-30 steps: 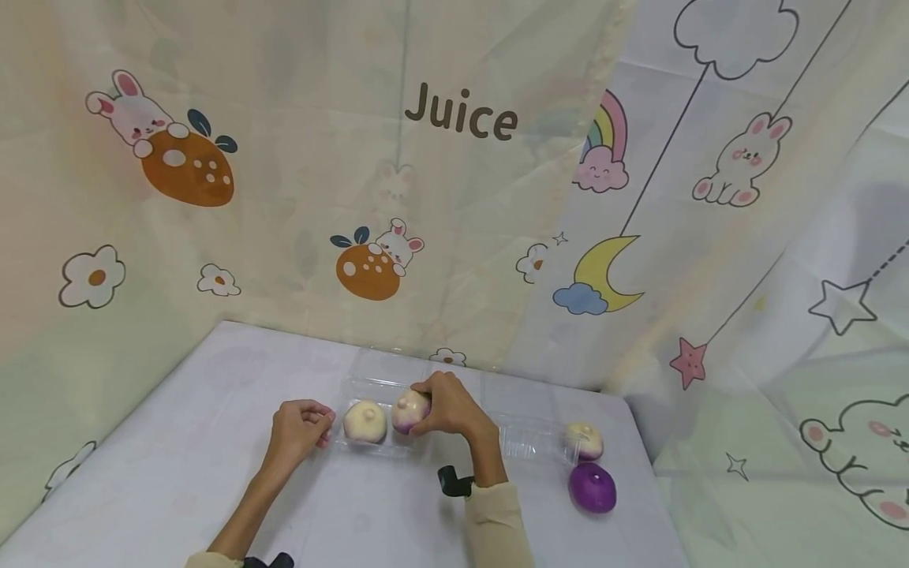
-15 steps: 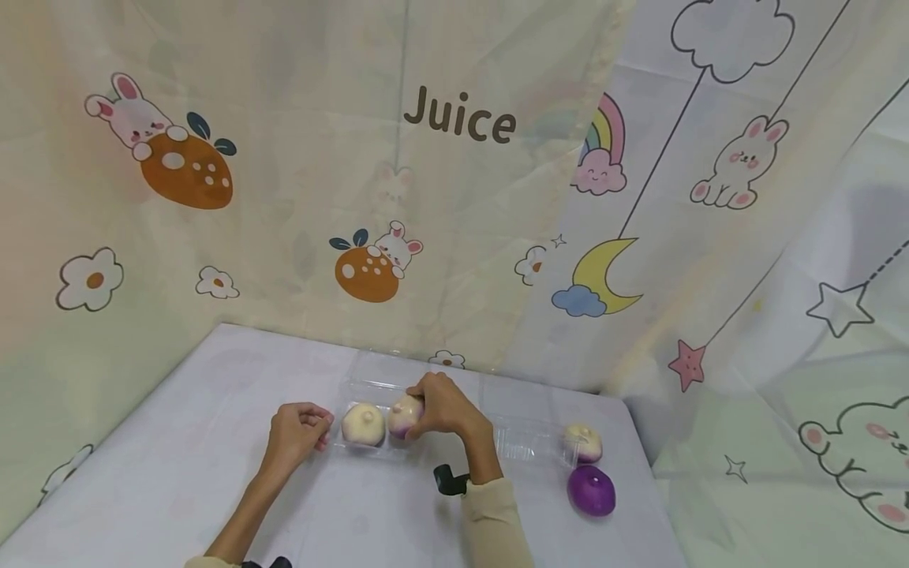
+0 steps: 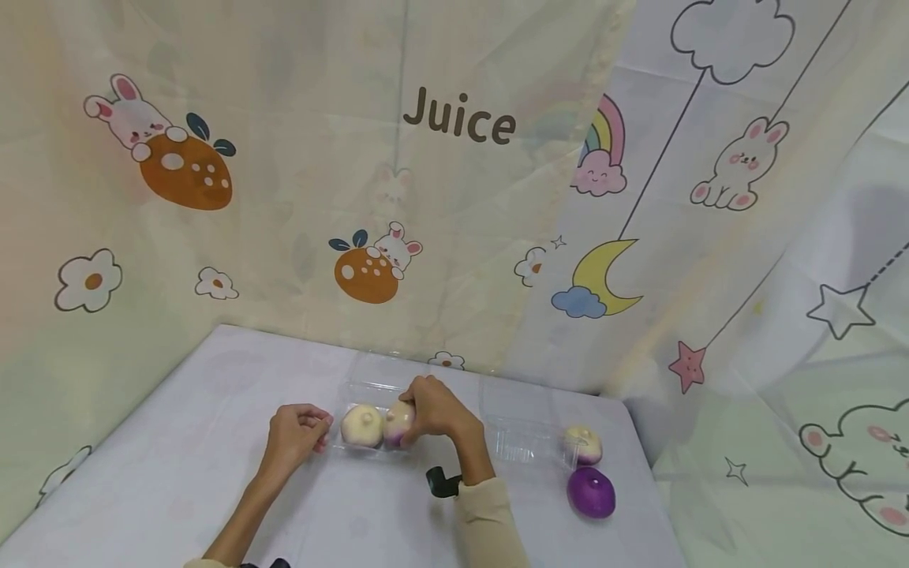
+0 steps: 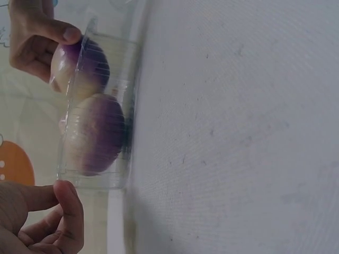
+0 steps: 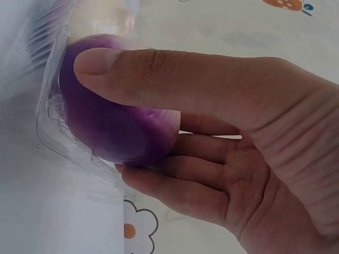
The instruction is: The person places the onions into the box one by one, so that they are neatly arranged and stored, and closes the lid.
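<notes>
In the head view a clear plastic clamshell container lies on the table with its lid folded back. A cream-and-purple turnip sits in its left half. My right hand grips a second turnip in the right half, thumb on one side and fingers on the other; the right wrist view shows this turnip's purple base partly inside the container wall. At the container's left end my left hand pinches the rim between thumb and forefinger, as seen in the left wrist view.
Another clear clamshell container stands open to the right of my right hand. Beside it are a cream-and-purple turnip and a wholly purple one. A printed curtain hangs behind the white table.
My right hand has shifted slightly left with its turnip, which now stands close against the left one. My left hand stays at the container's end.
</notes>
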Action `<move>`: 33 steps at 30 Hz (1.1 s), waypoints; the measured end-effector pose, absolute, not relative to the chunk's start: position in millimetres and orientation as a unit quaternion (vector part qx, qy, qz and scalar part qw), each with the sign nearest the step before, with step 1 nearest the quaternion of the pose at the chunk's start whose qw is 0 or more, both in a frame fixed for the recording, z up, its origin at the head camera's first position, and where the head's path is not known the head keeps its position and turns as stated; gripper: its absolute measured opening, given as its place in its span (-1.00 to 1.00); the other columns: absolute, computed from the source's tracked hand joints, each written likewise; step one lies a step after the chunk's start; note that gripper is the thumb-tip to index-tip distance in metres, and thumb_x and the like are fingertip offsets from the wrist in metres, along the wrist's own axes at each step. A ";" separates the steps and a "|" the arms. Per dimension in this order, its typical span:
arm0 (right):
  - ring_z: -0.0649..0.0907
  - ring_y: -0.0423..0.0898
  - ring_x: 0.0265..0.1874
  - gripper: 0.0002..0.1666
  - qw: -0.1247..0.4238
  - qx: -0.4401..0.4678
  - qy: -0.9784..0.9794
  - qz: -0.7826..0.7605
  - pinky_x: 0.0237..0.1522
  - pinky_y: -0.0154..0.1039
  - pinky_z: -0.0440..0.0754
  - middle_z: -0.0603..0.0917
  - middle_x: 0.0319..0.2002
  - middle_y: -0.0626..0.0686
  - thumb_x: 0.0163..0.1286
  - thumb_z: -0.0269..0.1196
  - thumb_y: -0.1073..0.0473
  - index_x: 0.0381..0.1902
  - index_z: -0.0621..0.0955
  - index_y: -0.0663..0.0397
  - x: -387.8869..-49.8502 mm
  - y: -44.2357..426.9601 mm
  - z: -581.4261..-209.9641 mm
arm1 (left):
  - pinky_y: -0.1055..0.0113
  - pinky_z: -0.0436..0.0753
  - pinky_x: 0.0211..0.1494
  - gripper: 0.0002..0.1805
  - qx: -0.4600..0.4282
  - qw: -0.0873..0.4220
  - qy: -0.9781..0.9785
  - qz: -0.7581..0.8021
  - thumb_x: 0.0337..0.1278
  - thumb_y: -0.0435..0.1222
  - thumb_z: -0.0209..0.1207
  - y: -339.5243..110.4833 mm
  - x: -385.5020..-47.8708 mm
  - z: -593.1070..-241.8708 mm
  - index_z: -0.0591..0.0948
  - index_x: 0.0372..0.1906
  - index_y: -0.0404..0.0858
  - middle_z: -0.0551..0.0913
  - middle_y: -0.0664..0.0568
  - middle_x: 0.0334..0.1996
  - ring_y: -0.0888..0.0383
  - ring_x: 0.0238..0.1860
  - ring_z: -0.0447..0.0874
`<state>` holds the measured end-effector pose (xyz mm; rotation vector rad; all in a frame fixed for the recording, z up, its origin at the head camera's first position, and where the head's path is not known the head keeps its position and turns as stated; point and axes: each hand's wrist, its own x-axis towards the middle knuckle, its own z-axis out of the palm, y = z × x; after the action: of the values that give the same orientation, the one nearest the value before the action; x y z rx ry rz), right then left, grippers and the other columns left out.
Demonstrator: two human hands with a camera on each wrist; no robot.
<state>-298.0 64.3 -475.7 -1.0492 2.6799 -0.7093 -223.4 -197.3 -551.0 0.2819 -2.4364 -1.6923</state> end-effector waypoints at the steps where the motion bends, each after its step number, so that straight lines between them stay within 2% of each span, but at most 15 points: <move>1: 0.37 -0.34 -0.53 -0.63 0.089 -0.349 0.902 -0.237 -0.54 -0.47 0.36 0.57 -0.58 -0.15 -0.17 0.80 0.25 -0.42 0.82 0.09 -297.7 63.5 -475.7 | 0.38 0.77 -0.54 -0.87 0.094 0.081 -0.814 -0.567 0.39 -0.49 0.34 -197.3 -223.4 -551.0 0.74 -0.16 -0.56 0.79 -0.23 -0.49 0.14 -0.63 0.72; 9: 0.32 -0.30 -0.49 -0.62 0.088 -0.345 0.909 -0.215 -0.51 -0.43 0.28 0.36 -0.63 -0.22 -0.15 0.80 0.21 -0.52 0.74 0.11 -296.4 60.6 -475.2 | 0.40 0.76 -0.54 -0.88 0.090 0.081 -0.812 -0.571 0.38 -0.50 0.34 -197.6 -224.8 -552.8 0.75 -0.16 -0.56 0.78 -0.21 -0.51 0.14 -0.63 0.72; 12: 0.36 -0.28 -0.43 -0.61 0.089 -0.334 0.915 -0.210 -0.45 -0.43 0.34 0.50 -0.59 -0.20 -0.16 0.82 0.19 -0.38 0.85 0.11 -295.7 59.4 -475.7 | 0.39 0.77 -0.54 -0.88 0.091 0.081 -0.813 -0.570 0.38 -0.50 0.34 -197.3 -224.4 -553.0 0.75 -0.16 -0.56 0.78 -0.19 -0.52 0.14 -0.63 0.72; 16: 0.44 -0.26 -0.34 -0.34 0.092 -0.316 0.921 -0.207 -0.37 -0.43 0.44 0.76 -0.37 -0.12 -0.17 0.84 0.16 -0.02 0.88 0.14 -295.6 57.9 -477.9 | 0.37 0.78 -0.53 -0.88 0.092 0.080 -0.813 -0.569 0.38 -0.50 0.34 -197.7 -224.5 -553.2 0.75 -0.16 -0.56 0.77 -0.15 -0.53 0.14 -0.63 0.72; 19: 0.46 -0.25 -0.33 -0.29 0.091 -0.314 0.924 -0.198 -0.36 -0.42 0.46 0.81 -0.31 -0.07 -0.18 0.84 0.15 0.02 0.87 0.15 -295.8 56.2 -478.2 | 0.36 0.78 -0.54 -0.88 0.091 0.082 -0.813 -0.569 0.37 -0.50 0.35 -198.5 -225.1 -553.4 0.75 -0.16 -0.56 0.77 -0.17 -0.53 0.15 -0.64 0.72; 25: 0.44 -0.24 -0.36 -0.31 0.084 -0.316 0.930 -0.168 -0.39 -0.40 0.40 0.79 -0.33 -0.07 -0.18 0.84 0.09 -0.01 0.88 0.12 -296.3 52.4 -477.7 | 0.34 0.78 -0.56 -0.87 0.091 0.081 -0.812 -0.571 0.36 -0.50 0.35 -199.1 -226.2 -554.6 0.75 -0.17 -0.57 0.78 -0.23 -0.51 0.18 -0.67 0.71; 29: 0.46 -0.22 -0.34 -0.35 0.082 -0.312 0.935 -0.146 -0.39 -0.38 0.42 0.78 -0.31 -0.06 -0.18 0.84 0.05 -0.07 0.89 0.08 -296.6 50.4 -478.5 | 0.36 0.76 -0.57 -0.87 0.090 0.082 -0.814 -0.568 0.35 -0.49 0.35 -199.8 -227.1 -555.2 0.75 -0.16 -0.56 0.78 -0.17 -0.53 0.18 -0.67 0.71; 33: 0.52 -0.22 -0.30 -0.27 0.084 -0.301 0.940 -0.135 -0.35 -0.38 0.49 0.84 -0.21 -0.07 -0.19 0.84 0.02 0.01 0.88 0.09 -297.3 48.9 -480.5 | 0.37 0.74 -0.58 -0.86 0.091 0.082 -0.815 -0.567 0.35 -0.49 0.35 -200.0 -227.4 -555.9 0.75 -0.15 -0.56 0.77 -0.10 -0.56 0.18 -0.67 0.71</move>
<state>-297.3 48.9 -480.5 -0.8975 2.8058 -0.4043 -227.4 -200.0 -555.9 0.2727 -2.4336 -1.6932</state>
